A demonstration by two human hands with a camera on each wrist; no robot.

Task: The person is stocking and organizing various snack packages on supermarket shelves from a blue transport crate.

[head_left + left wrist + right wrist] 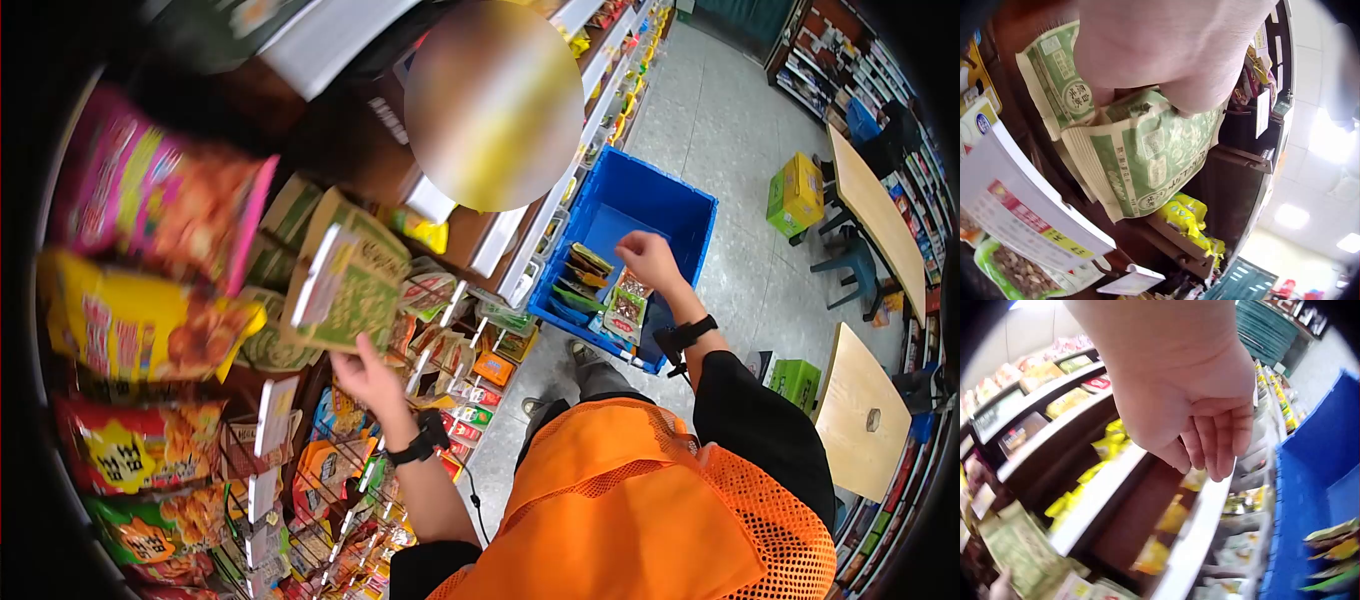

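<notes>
A green and beige snack packet (372, 290) hangs at the shelf front, where my left hand (372, 388) grips its edge. Close up in the left wrist view, the fingers and thumb of my left hand (1166, 47) pinch the crumpled packet (1154, 153), and a similar packet (1060, 78) lies behind it. My right hand (652, 262) is over the blue crate (690, 190), empty, its fingers loosely bent in the right wrist view (1194, 412). Inside the crate, several packets, one of them red and green (626, 305), stand at the near side.
Large snack bags (130, 315) fill the left side. Price tags (1029, 206) jut out below the gripped packet, with hanging packets (330, 450) on hooks lower down. Grey floor (690, 100) lies beyond the crate; wooden tables (865, 410) and a yellow box (797, 195) stand right.
</notes>
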